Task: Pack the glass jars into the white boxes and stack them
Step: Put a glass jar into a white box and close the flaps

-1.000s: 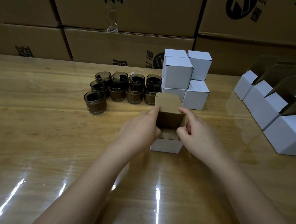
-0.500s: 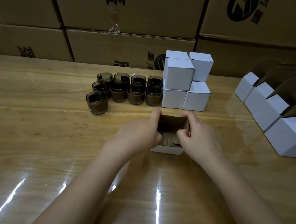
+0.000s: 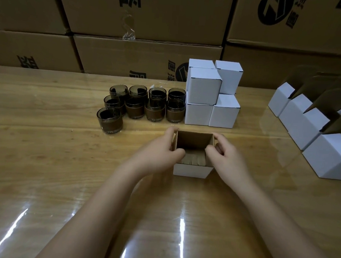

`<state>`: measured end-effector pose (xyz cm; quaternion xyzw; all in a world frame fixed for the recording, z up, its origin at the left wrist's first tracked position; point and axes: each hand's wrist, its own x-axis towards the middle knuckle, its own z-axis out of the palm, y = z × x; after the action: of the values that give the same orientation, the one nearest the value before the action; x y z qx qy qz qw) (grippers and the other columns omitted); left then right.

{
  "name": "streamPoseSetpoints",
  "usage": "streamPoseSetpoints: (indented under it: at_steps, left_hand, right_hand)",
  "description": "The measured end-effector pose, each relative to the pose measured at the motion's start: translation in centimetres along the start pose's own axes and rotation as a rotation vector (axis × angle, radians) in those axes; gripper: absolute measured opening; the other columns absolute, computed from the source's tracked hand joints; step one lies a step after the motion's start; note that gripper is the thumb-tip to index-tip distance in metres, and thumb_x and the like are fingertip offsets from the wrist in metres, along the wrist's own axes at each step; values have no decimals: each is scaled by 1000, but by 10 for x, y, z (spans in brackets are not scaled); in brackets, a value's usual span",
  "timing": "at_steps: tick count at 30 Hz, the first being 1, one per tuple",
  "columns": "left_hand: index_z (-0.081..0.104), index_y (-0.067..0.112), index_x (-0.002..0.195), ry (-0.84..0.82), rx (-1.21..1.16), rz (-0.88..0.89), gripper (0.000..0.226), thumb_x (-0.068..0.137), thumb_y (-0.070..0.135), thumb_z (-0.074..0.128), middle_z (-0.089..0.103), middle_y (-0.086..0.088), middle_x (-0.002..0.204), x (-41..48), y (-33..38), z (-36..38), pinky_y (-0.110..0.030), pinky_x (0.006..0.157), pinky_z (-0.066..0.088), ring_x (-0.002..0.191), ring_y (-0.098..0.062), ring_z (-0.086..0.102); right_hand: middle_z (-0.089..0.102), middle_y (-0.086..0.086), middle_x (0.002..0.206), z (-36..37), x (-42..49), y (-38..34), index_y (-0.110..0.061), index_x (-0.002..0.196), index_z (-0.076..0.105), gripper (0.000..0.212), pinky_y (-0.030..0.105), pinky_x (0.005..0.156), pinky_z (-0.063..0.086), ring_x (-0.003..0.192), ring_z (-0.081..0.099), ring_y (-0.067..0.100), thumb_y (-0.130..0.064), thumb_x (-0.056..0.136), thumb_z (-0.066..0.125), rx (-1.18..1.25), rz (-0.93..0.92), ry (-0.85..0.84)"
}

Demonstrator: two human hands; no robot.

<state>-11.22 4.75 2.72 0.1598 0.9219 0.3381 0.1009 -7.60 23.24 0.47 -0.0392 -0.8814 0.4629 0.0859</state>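
Both forearms reach in from the near edge over the glossy wooden table (image 3: 44,161). The left hand (image 3: 160,150) and right hand (image 3: 229,158) hold the open white box (image 3: 191,170) between them. The box stands upright on the table, top open, brown inside.

Left hand grips the left wall: thumb hooked over the rim into the box, fingers curled along the outside up to the far left corner. Right hand pinches the right wall the same way, thumb inside, fingers outside. Only brown cardboard shows at the bottom of the box between the two thumbs.

Beyond the grip and to its left are the glass jars (image 3: 154,110), dark with brown bands, in two tight rows. One lone jar (image 3: 110,120) sits nearer, at the left end. Straight beyond the grip, touching the jars' right end, are the closed white boxes (image 3: 204,89), stacked two high. Well right of the grip, a row of open white boxes (image 3: 305,127) has brown flaps standing up. Farthest back, big brown cartons (image 3: 146,55) with black print are stacked behind the table.
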Motion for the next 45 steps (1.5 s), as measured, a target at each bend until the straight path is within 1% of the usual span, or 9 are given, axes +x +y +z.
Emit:
streamPoseSetpoints:
  at_steps: [5,9,13,18,21,28,33,40,45]
  left_hand:
    - [14,40,143,-79,-149,-37,56,93,39,40,57,-2,87,1,-4,5,-35,64,59,75,-18,61]
    - [22,41,137,-62,-204,-27,47,94,42,39,59,-5,91,2,-9,8,-33,62,57,76,-18,60]
    - [30,38,133,-49,-254,-41,44,92,44,43,59,-3,93,4,-13,10,-28,57,55,77,-17,60]
    - [32,37,130,-35,-234,-36,43,91,54,43,59,-1,92,4,-13,11,-28,58,56,79,-19,62]
    - [36,36,136,33,-94,-13,65,83,74,36,63,0,101,3,-16,-2,-38,74,56,88,-19,63]
    - [50,16,134,823,289,-141,50,88,35,58,49,-8,132,7,-75,-48,-45,98,34,123,-31,39]
    - [47,16,136,626,545,-257,44,93,24,53,48,-7,140,3,-112,-50,-47,93,37,117,-39,46]
    - [68,14,108,728,429,-183,20,92,13,57,63,-10,113,1,-108,-52,-34,69,34,92,-38,50]
    - [68,21,106,752,-255,-122,18,89,18,64,69,-5,97,-5,-63,-71,-24,73,46,86,-11,63]
  right_hand:
    - [37,-24,126,5,-1,5,-34,145,34,50,18,93,28,117,34,-7,-43,97,43,177,37,-57]
    - [24,-52,121,4,-6,5,-59,137,22,46,-7,81,22,103,21,-38,-63,92,35,249,-16,-183]
    - [8,-62,120,-4,-6,11,-66,137,4,98,7,92,24,118,20,-29,-96,52,42,182,-80,-266]
    - [29,-28,143,-3,-7,18,-71,134,0,115,24,101,38,131,38,4,-81,44,71,126,-106,-269]
    - [24,-41,133,-3,-7,19,-72,133,1,115,24,102,34,133,34,4,-69,46,76,138,-118,-229]
    - [19,-45,135,-3,-5,21,-73,131,3,108,14,95,28,131,27,-4,-58,53,78,137,-106,-219]
    - [19,-37,140,-3,-4,22,-72,132,3,111,21,101,28,133,24,-3,-56,53,78,143,-85,-211]
    - [19,-20,155,-4,-4,20,-70,135,5,110,46,114,30,141,27,11,-52,57,82,149,-79,-230]
    - [23,-16,155,-4,-4,19,-71,133,6,109,48,112,33,140,31,14,-57,54,80,150,-70,-239]
